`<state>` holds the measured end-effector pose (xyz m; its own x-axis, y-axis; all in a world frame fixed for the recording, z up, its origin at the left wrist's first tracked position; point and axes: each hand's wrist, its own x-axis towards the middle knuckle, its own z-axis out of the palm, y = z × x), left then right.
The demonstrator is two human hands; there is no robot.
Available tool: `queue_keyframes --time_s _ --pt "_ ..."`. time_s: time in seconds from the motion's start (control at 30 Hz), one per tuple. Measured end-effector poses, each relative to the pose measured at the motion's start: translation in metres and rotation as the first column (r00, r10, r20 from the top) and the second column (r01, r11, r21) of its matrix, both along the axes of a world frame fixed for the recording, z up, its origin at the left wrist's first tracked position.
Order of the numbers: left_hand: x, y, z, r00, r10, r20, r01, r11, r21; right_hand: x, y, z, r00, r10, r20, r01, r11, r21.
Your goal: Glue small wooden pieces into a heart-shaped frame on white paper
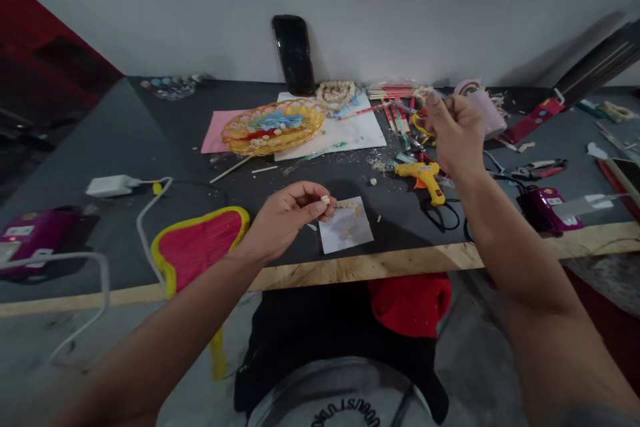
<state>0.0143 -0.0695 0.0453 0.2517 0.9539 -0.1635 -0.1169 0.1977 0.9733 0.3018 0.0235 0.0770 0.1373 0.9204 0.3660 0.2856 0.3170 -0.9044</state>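
Observation:
My left hand (pixel 287 217) is closed in a pinch on a small cream-coloured block (pixel 325 200) just above the table's front part. Beyond those fingertips lies a square of white paper (pixel 334 240), with a few tan bits (pixel 349 235) on it. My right hand (pixel 457 133) is raised higher and farther out, its fingers pressed together; whatever they pinch is too small or blurred to name. Below that hand, a yellow glue gun (pixel 417 173) rests on the table, apart from it.
A yellow woven basket (pixel 235 137) holds blue and red strands and pale pieces. Behind it a phone (pixel 293 53) leans on the wall. Pliers (pixel 537 169) and a purple device (pixel 545 207) lie right; a red, yellow-edged panel (pixel 200 243) stands left. The wooden edge (pixel 360 267) runs in front.

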Motion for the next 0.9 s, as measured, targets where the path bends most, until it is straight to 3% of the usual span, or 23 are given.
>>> queue_keyframes --time_s 0.1,0.17,0.33,0.43,0.6,0.73,0.8,0.9 --pt "-0.001 0.0 0.0 1.0 0.01 -0.004 -0.01 1.0 0.0 0.007 -0.015 -0.01 0.982 -0.16 -0.104 0.173 0.976 0.132" --pt "-0.002 0.0 -0.001 0.999 0.03 -0.016 -0.03 1.0 -0.003 0.016 -0.023 -0.017 0.975 -0.188 -0.118 0.201 0.973 0.109" --pt "-0.005 -0.001 -0.005 0.998 0.051 -0.047 -0.052 0.998 -0.028 0.044 -0.04 -0.025 0.983 -0.151 -0.106 0.158 0.986 0.055" --pt "-0.005 -0.001 -0.006 0.998 0.045 -0.044 -0.047 0.998 -0.047 0.057 -0.045 -0.023 0.992 -0.128 0.003 0.127 0.99 0.06" --pt "-0.002 0.001 -0.001 0.993 0.032 -0.112 -0.033 0.999 -0.008 0.071 -0.049 -0.017 0.981 0.031 0.19 -0.033 0.999 0.005" --pt "0.013 0.009 0.014 0.976 -0.047 -0.212 0.08 0.985 0.15 0.067 -0.056 -0.009 0.978 0.115 0.172 -0.1 0.991 -0.094" --pt "0.029 0.018 0.026 0.956 -0.102 -0.276 0.173 0.954 0.244 0.058 -0.062 -0.004 0.973 0.218 0.07 -0.205 0.965 -0.161" --pt "0.063 0.035 0.045 0.891 -0.198 -0.408 0.363 0.851 0.381 0.039 -0.071 0.003 0.924 0.379 -0.055 -0.382 0.899 -0.215"
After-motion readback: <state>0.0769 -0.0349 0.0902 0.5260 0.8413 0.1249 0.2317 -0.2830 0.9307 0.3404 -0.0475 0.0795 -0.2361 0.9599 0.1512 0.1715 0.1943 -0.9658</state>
